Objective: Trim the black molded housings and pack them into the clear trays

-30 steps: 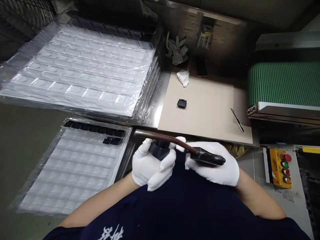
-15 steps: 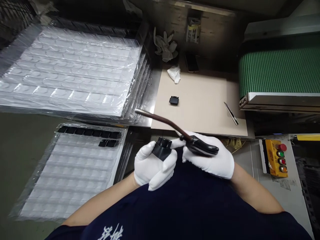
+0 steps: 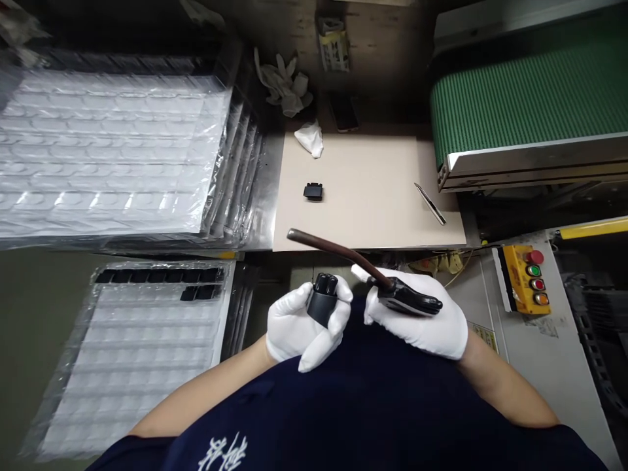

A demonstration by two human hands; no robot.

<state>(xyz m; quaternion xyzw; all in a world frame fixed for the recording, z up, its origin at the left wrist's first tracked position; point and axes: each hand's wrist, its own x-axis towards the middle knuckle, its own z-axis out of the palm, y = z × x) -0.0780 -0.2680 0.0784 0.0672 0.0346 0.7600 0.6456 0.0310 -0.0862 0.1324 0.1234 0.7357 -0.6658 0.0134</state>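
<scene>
A: In your white-gloved left hand (image 3: 297, 327), a black part (image 3: 321, 309) sits between thumb and fingers, its rounded prongs facing away from you. Across from it, your right hand (image 3: 434, 330) closes around a black-handled tool (image 3: 409, 299) in front of your dark shirt. What makes for good handling here?

B: A pinch on the part's outer sides, it would seem, leaving your fingertips clear of the prongs. Your tool's bent brown tube (image 3: 338, 248) reaches out past the part, its end near the edge of the table (image 3: 267, 216) and apart from the prongs. Judge your spacing from that end rather than from the handle, since a small turn of your right wrist likely swings it widely.

A: And around you?

B: A small black piece (image 3: 313, 191) lies on the beige board (image 3: 367, 196) ahead, with a slim knife (image 3: 430, 204) well to its right. Best give both a wide berth with the tube. At your left, more black pieces (image 3: 157, 276) line the far edge of the lower tray (image 3: 142, 347); gentle hands would suit its thin, wrapped plastic.
</scene>
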